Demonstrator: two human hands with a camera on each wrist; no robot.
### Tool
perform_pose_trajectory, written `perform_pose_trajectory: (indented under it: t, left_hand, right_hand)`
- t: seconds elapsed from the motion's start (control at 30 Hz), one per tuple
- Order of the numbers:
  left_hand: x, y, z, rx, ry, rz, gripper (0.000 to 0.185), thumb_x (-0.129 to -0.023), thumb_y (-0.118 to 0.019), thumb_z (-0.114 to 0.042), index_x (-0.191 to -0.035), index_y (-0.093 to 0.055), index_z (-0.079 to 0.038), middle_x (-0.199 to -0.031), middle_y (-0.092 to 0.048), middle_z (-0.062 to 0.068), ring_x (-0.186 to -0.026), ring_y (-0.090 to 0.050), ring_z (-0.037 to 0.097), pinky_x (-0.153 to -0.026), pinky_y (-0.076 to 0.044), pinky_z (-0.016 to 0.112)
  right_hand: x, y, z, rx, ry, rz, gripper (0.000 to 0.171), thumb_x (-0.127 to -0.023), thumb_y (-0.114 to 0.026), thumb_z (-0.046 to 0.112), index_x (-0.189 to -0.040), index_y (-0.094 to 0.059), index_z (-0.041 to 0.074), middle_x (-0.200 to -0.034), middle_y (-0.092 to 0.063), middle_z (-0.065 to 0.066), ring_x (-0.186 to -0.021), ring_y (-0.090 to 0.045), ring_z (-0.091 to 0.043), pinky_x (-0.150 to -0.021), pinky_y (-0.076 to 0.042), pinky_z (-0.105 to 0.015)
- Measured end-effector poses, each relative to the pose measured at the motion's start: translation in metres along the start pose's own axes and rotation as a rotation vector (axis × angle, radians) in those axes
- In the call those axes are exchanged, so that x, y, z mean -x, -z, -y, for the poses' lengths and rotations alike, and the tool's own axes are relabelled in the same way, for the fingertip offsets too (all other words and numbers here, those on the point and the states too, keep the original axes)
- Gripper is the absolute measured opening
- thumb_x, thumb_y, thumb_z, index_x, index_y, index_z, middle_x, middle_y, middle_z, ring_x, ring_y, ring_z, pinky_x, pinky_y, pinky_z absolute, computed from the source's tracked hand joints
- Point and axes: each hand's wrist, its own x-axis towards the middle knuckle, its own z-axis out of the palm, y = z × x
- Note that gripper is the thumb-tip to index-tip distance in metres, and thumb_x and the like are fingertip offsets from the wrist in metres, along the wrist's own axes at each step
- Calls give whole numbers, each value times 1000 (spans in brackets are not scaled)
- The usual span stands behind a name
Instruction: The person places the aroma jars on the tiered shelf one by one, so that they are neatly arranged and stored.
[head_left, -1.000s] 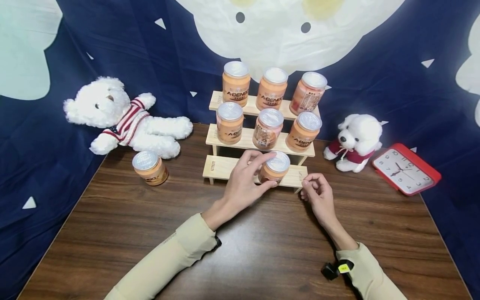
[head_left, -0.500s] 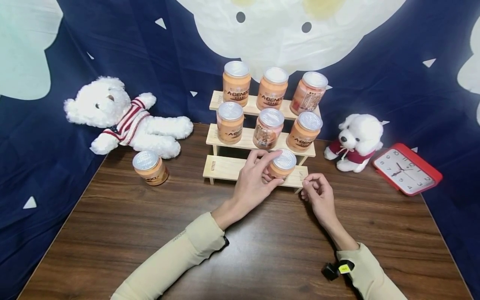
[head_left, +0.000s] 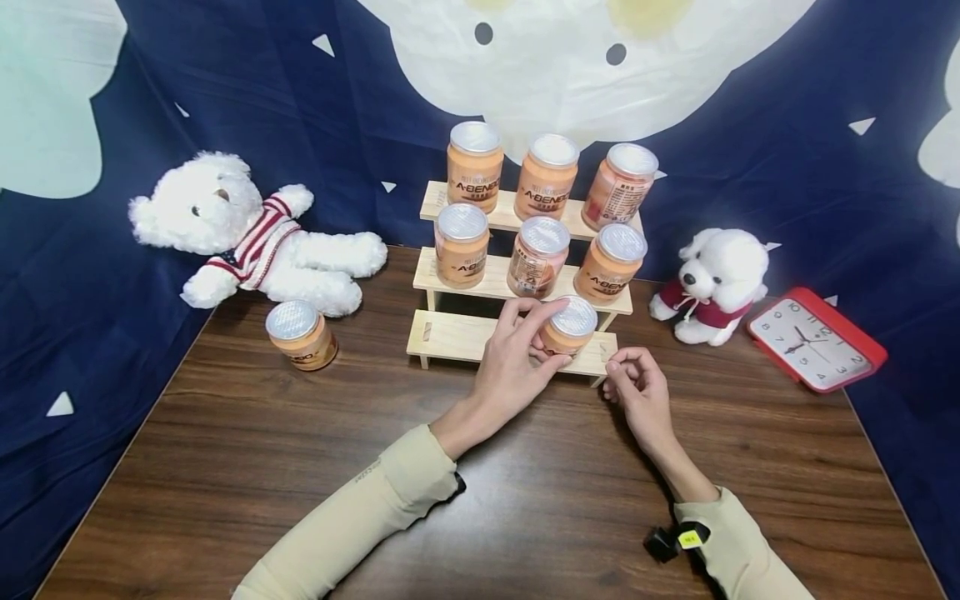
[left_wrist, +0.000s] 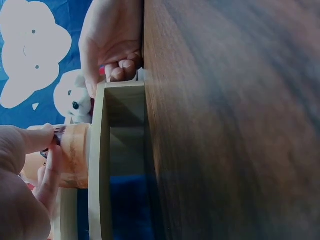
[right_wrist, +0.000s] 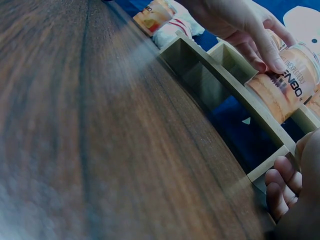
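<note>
My left hand (head_left: pixel 517 358) grips an orange jar with a silver lid (head_left: pixel 572 320), thumb on the near side and fingers over the far side. The jar is upright, its base at the lowest tier of a three-tier wooden display stand (head_left: pixel 450 335), right of the middle. In the right wrist view its printed label (right_wrist: pixel 290 85) shows beside the fingertips. My right hand (head_left: pixel 639 392) holds the right end of that lowest tier, thumb along the board's end and the other fingers curled by the leg (left_wrist: pixel 125 97).
Three similar jars stand on the top tier (head_left: pixel 505 208) and three on the middle tier (head_left: pixel 495 271). Another jar (head_left: pixel 303 337) is on the table (head_left: pixel 300 433) at left. A white teddy bear (head_left: pixel 247 233), a white toy dog (head_left: pixel 712 287) and a red clock (head_left: pixel 817 340) flank the stand.
My left hand has moved the jar rightward along the lowest tier; over the last half second it shifted only slightly, lowering a little. My right hand has stayed at the stand's end.
</note>
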Motion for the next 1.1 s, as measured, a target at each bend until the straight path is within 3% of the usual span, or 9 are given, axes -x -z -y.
perform_pose_trajectory:
  t: [0.13,0.53,0.87,1.1]
  left_hand:
    - [0,-1,0,7,5,-5,80,-82,-97,2,-153,-65,-13,-140,-53,14,-89,-66,18,-75,-64,17]
    - [6,12,-4,109,21,-18,71,-85,-93,5,-150,-67,-9,-138,-53,16,-96,-71,23,-82,-67,20]
    - [20,35,-10,154,22,-48,68,-83,-94,5,-145,-69,-5,-134,-59,15,-94,-69,27,-81,-68,25]
    - [33,56,-4,101,-6,-92,60,-84,-94,2,-140,-72,-5,-130,-65,14,-91,-70,23,-75,-68,28]
  right_hand:
    - [0,-1,1,5,5,-7,4,-109,-61,-5,-109,-57,-6,-72,-66,1,-63,-62,-8,-54,-53,-17]
    - [1,0,0,-5,5,0,22,-110,-63,-2,-114,-50,-19,-72,-66,1,-63,-62,-9,-54,-53,-17]
    - [1,0,0,-1,-4,3,19,-109,-61,-4,-114,-50,-19,-73,-66,2,-64,-62,-8,-55,-53,-17]
    - [0,0,1,2,-1,8,22,-110,-62,-1,-115,-50,-19,-73,-65,2,-65,-62,-8,-55,-52,-17]
